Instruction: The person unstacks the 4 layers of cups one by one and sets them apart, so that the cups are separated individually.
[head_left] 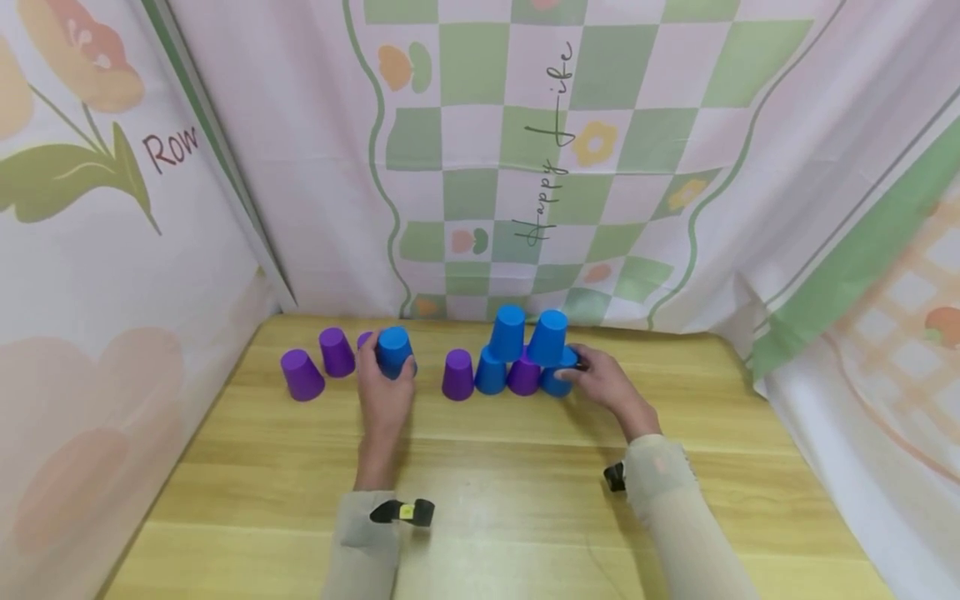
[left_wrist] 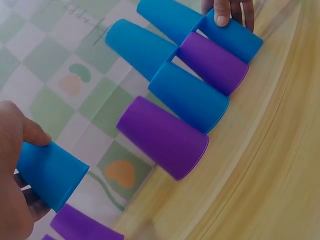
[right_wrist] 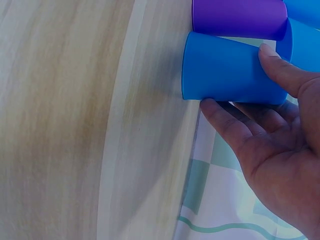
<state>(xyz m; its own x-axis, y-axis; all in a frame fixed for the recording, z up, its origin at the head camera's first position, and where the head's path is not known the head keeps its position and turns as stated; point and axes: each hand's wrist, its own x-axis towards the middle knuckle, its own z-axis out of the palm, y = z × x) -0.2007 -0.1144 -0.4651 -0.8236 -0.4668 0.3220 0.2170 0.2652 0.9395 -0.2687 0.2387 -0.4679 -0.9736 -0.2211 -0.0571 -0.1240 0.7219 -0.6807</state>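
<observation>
My left hand grips an upside-down blue cup between thumb and fingers, its rim overlapping a purple cup in the left wrist view. Toward the right stands a row of upside-down cups: a purple cup, a blue cup, another purple cup and an end blue cup. Two more blue cups, an upper left cup and an upper right cup, bridge the right part of this row. My right hand holds the end blue cup, thumb on its near face, fingers along its side.
At the table's left stand two purple cups, an outer one and an inner one; a third is mostly hidden behind my left hand. A patterned cloth hangs right behind the wooden table. More cloth flanks both sides.
</observation>
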